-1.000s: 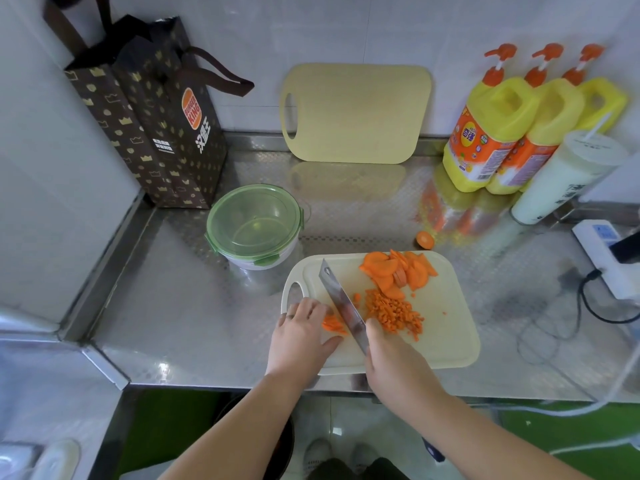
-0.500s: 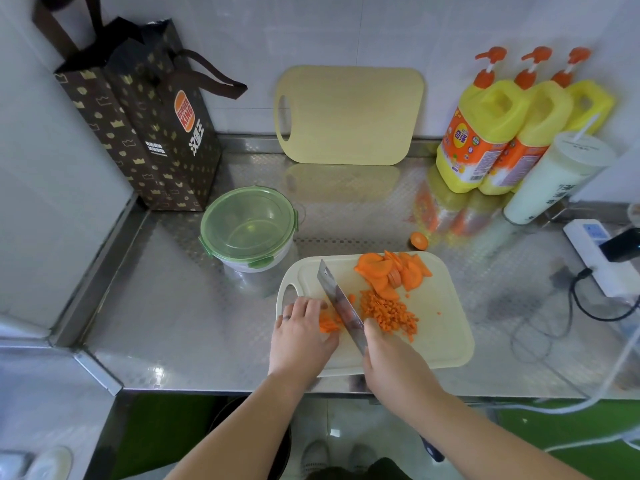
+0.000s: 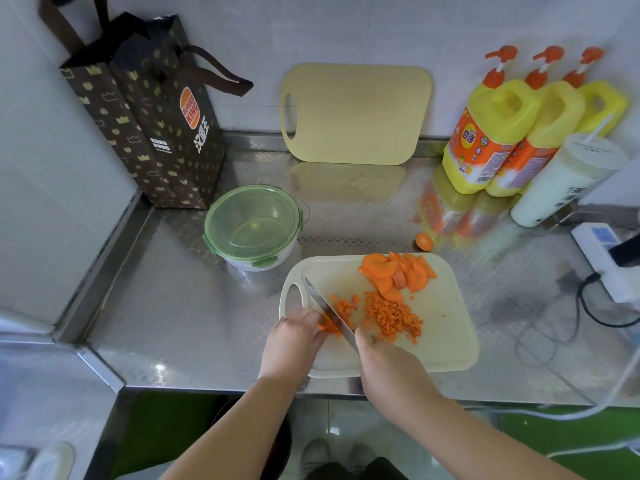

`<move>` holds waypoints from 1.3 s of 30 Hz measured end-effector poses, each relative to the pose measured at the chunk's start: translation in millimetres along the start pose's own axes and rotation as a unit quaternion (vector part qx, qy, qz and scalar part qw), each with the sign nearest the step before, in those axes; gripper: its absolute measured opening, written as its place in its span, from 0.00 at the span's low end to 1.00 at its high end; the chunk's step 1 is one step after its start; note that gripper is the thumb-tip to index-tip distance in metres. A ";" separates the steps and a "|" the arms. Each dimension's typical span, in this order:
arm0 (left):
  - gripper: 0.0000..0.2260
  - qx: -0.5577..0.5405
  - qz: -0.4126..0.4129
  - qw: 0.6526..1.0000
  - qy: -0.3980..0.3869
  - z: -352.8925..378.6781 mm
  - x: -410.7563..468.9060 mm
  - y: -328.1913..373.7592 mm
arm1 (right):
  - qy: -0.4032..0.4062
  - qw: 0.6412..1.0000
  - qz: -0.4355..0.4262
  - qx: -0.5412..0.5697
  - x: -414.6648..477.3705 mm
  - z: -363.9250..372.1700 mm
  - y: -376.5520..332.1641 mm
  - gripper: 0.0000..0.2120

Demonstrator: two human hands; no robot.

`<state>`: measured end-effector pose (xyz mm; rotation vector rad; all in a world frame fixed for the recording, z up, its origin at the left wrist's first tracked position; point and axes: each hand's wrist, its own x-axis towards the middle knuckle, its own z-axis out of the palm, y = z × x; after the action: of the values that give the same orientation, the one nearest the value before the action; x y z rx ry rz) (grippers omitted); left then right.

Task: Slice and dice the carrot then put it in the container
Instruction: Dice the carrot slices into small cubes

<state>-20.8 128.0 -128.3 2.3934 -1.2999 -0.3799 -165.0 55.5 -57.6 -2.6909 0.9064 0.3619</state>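
Observation:
A cream cutting board (image 3: pixel 446 344) lies near the counter's front edge. Carrot slices (image 3: pixel 398 271) are piled at its far side, and a heap of diced carrot (image 3: pixel 391 317) sits in the middle. My right hand (image 3: pixel 388 365) grips the handle of a knife (image 3: pixel 329 313), whose blade points away to the left. My left hand (image 3: pixel 294 341) holds down a few carrot strips (image 3: pixel 329 328) with curled fingers, right beside the blade. Fresh dice (image 3: pixel 344 308) lie just right of the blade. A round container with a green lid (image 3: pixel 252 223) stands behind the board's left corner.
A carrot end (image 3: pixel 424 241) lies on the steel counter behind the board. A second cutting board (image 3: pixel 356 112) leans on the wall. A brown paper bag (image 3: pixel 152 126) stands back left. Yellow pump bottles (image 3: pixel 491 133), a white cup (image 3: pixel 568 178) and a power strip (image 3: pixel 606 258) with cables crowd the right.
The knife has worked leftward through the strips, leaving a new small heap of dice to its right. My left hand has drawn back toward the board's handle hole. The view has shifted slightly.

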 end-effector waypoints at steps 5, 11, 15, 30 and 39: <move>0.07 0.006 -0.009 1.000 -0.001 3.6 2.0 -1.0 | -0.023 1.000 0.001 -0.015 3.6 0.0 -1.6 0.29; 0.06 -0.001 -0.010 1.000 0.005 7.5 3.3 -2.4 | -0.023 1.000 0.009 0.008 9.0 8.4 -0.5 0.30; 0.07 -0.012 -0.004 1.000 0.010 8.4 2.7 -4.6 | 0.004 0.999 0.020 0.037 13.5 12.6 3.6 0.25; 0.04 -0.053 0.025 0.997 0.056 7.7 -2.3 -1.2 | 0.030 1.000 0.004 0.008 -0.2 1.4 5.7 0.24; 0.08 -0.035 0.014 0.999 0.021 4.6 2.7 2.0 | -0.017 1.000 0.002 -0.016 6.1 -0.8 2.5 0.29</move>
<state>-22.7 123.7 -131.6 2.3103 -1.2799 -0.3599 -161.7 50.0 -59.2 -2.7035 0.9050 0.4244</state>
